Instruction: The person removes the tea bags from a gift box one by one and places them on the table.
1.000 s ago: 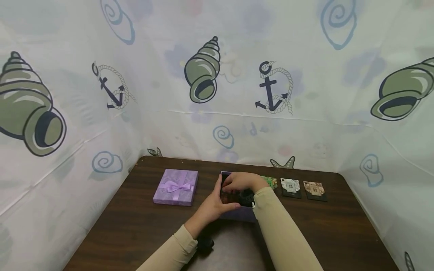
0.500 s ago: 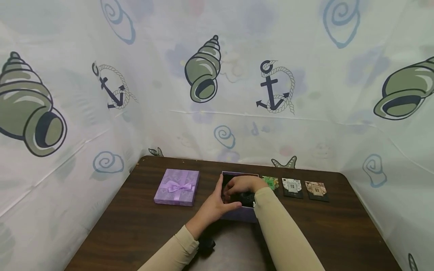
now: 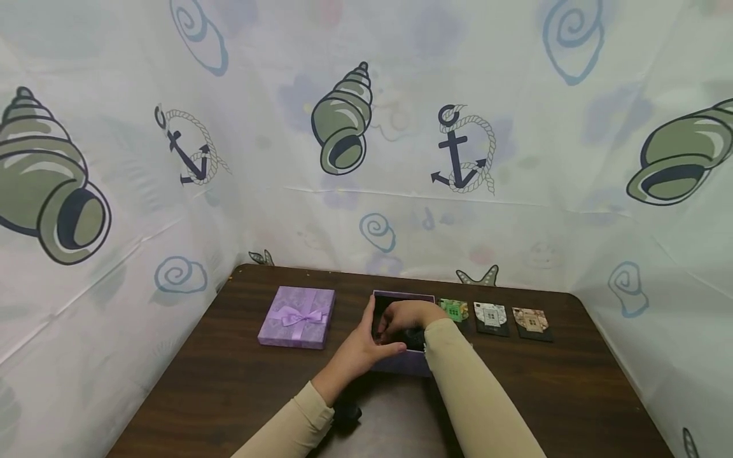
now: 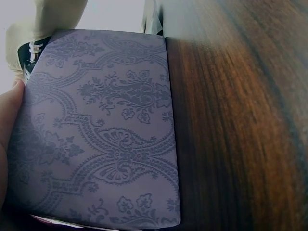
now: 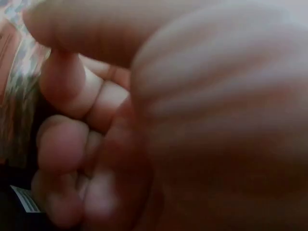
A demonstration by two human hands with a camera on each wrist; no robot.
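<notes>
An open purple box (image 3: 403, 364) with a dark inside stands mid-table. My left hand (image 3: 357, 346) grips its left side, the thumb lying over the near rim. In the left wrist view, that box's patterned wall (image 4: 106, 130) fills the left half, with part of my left thumb (image 4: 8, 125) at its edge. My right hand (image 3: 409, 316) reaches down into the box with bent fingers. In the right wrist view, the fingers are curled and the thumb is near the index fingertip, beside an orange-and-brown patterned piece (image 5: 17, 96). Whether they pinch it is hidden.
Left of the box lies a purple lid (image 3: 298, 317) with a ribbon bow. Three flat square packets lie to the right: green (image 3: 455, 310), white (image 3: 491, 317) and tan (image 3: 532, 322). A dark object (image 3: 346, 415) is beside the left cuff.
My right hand has sunk slightly lower in the box, baring more of the far rim and the green packet. The left hand keeps its hold on the box.
</notes>
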